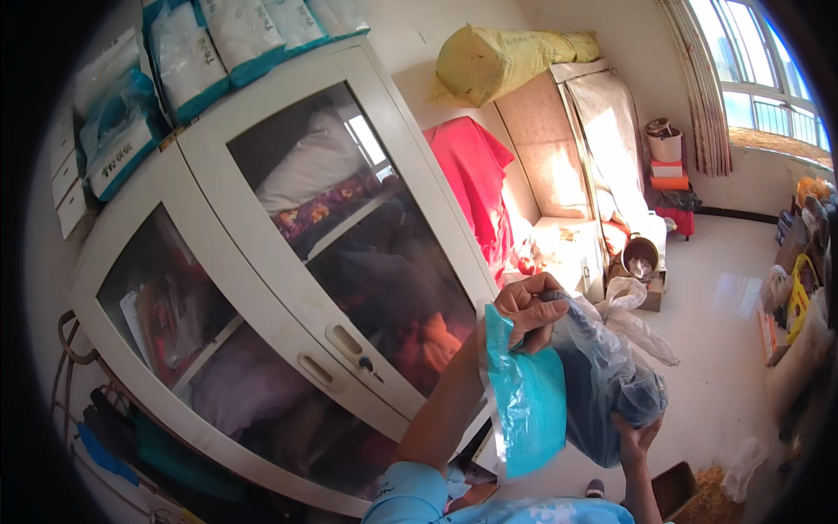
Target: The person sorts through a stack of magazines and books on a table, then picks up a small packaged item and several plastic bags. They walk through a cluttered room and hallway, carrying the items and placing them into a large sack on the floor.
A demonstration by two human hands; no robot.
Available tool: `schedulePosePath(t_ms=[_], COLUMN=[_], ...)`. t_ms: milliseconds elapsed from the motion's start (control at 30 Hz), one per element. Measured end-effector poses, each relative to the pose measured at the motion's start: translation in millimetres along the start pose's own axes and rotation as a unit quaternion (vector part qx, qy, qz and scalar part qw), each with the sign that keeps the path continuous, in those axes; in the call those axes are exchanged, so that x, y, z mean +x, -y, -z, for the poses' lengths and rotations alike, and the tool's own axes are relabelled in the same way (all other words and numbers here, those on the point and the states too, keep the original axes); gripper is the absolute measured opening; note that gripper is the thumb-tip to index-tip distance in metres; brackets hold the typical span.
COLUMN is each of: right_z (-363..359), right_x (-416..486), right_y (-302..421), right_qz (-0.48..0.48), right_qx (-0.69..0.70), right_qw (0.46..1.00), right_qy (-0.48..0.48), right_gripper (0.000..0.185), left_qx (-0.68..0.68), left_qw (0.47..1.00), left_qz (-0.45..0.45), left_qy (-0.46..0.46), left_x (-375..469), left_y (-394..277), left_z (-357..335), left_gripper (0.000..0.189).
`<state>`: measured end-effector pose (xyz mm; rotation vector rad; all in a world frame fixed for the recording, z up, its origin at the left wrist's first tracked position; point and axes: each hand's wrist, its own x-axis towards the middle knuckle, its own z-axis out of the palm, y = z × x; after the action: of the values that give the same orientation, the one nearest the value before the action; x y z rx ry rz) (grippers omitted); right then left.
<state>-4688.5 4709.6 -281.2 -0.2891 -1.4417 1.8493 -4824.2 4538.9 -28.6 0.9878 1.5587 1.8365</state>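
My left hand (531, 313) is raised in front of the cabinet, pinching a turquoise plastic packet (527, 399) with a clear edge that hangs from its fingers. The same hand also seems to grip the upper end of a clear plastic bag (612, 367) with dark blue contents, perhaps folded cloth. Under the bag's lower right side, my right hand (636, 437) holds it from below; most of those fingers are hidden behind it. A knotted whitish part of a plastic bag (625, 295) sticks out at the top right.
A white metal cabinet (262, 288) with glass doors stands close on the left, a key in its lock. Packed bags (186, 65) lie on top. Beyond are a red cloth (468, 177), a fabric wardrobe (543, 144) and a bucket (640, 255). Clutter lines the right side; a dustpan (674, 491) lies below.
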Motion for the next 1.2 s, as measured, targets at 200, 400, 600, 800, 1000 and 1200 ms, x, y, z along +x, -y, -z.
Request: schedulePosePath(t_ms=[200,400,600,800,1000,1200], right_z=[3.4,-1.7,12.8,31.3,85.5,89.2], right_x=[126.7,224.8,281.9,362.7,500.6,636.4], right_y=[19.8,14.1,18.9,-2.9,-19.3,-4.4], right_qz=[0.095,0.181,0.281,0.227,0.300,0.377], right_qx=[0.011,-0.032,-0.019,0.058,0.004,-0.018], right_qw=[0.995,0.982,0.956,0.964,0.945,0.922], right_qy=[-0.003,-0.049,-0.081,-0.126,-0.126,-0.086], right_gripper=[0.075,0.066,0.065,0.065,0.065,0.065], left_qx=[-0.007,0.041,0.063,0.061,0.082,0.115], left_qw=[0.998,0.991,0.982,0.982,0.981,0.977], left_qz=[-0.066,-0.124,-0.144,-0.152,-0.160,-0.180], left_qy=[-0.004,0.030,0.101,0.091,0.071,0.008], left_x=[104.8,181.4,238.3,331.7,457.6,546.5], left_y=[-30.6,-56.2,-64.7,-49.2,-33.0,-59.2], left_z=[0.8,2.4,-18.6,-34.7,-49.6,-35.7], left_gripper=[0.015,0.012,0.014,0.015,0.020,0.030])
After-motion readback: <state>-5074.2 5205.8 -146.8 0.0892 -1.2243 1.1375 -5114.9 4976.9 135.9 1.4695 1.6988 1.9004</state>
